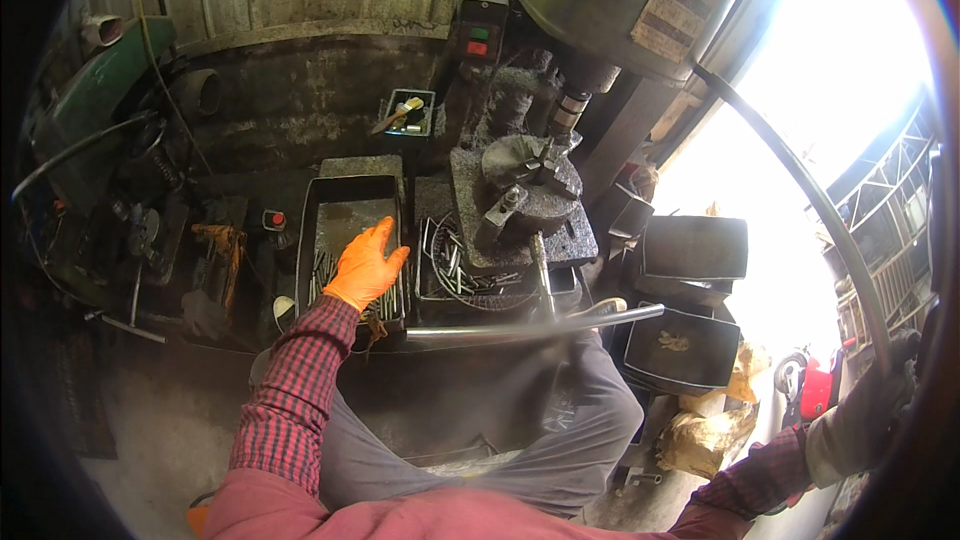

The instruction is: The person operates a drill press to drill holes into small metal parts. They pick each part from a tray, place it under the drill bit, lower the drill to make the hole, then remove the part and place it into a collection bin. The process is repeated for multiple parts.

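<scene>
My left hand (pixel 367 266), in an orange glove, is over a rectangular metal tray (pixel 400 202). Its fingers are stretched out with the thumb apart, and nothing shows in them. Short metal pins (pixel 322 275) lie in the tray beside and below the hand. At the far right, my right hand (pixel 862 422) wears a pale, dirty work glove. It is closed around the lower end of a long curved lever (pixel 800 172) coming from the drill press (pixel 620 0); its fingers are partly in shadow. Below the press's spindle sits a round jawed chuck (pixel 532 178).
A bar handle (pixel 535 324) crosses in front of the chuck, over my knees. Another tray holds loose metal pins (pixel 460 265) and a wire ring. Dark bins (pixel 684 348) stand to the right. A switch box (pixel 482 28) and a small tray with a brush (pixel 400 114) are behind.
</scene>
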Motion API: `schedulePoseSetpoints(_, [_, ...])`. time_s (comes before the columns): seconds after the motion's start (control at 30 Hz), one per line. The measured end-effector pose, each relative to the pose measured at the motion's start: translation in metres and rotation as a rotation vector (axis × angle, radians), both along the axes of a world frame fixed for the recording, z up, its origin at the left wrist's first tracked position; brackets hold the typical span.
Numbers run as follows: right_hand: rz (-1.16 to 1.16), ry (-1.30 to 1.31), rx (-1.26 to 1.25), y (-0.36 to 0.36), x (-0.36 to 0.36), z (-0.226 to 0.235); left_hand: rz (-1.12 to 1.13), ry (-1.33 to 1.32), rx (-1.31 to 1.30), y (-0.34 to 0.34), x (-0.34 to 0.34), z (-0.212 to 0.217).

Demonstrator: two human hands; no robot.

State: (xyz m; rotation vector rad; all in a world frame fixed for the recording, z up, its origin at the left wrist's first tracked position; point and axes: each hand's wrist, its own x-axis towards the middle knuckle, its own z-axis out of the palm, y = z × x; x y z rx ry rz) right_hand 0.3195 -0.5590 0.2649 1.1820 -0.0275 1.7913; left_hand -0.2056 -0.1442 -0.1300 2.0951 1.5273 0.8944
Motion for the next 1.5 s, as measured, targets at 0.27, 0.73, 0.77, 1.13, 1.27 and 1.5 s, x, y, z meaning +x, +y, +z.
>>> schedulePoseSetpoints(0.27, [0.057, 0.23, 0.145, 0.008, 0.017, -0.012, -0.002, 0.002, -0.01, -0.004, -0.003, 0.007])
schedulePoseSetpoints(0.73, [2.267, 2.443, 2.439, 0.272, -0.058, -0.311, -0.728, 0.46, -0.026, -0.074, 0.084, 0.035])
schedulePoseSetpoints(0.77, [2.289, 2.293, 2.716, 0.273, -0.061, -0.313, -0.723, 0.431, -0.033, -0.076, 0.083, 0.028])
schedulePoseSetpoints(1.13, [2.229, 2.711, 1.895, 0.275, -0.121, -0.218, -0.621, 0.032, 0.244, -0.093, 0.136, -0.013])
schedulePoseSetpoints(1.27, [2.264, 2.65, 1.846, 0.273, -0.135, -0.202, -0.528, -0.019, 0.403, -0.068, 0.103, 0.064])
schedulePoseSetpoints(1.5, [2.232, 2.732, 1.707, 0.272, -0.123, -0.21, -0.292, -0.246, -0.104, 0.129, 0.189, 0.139])
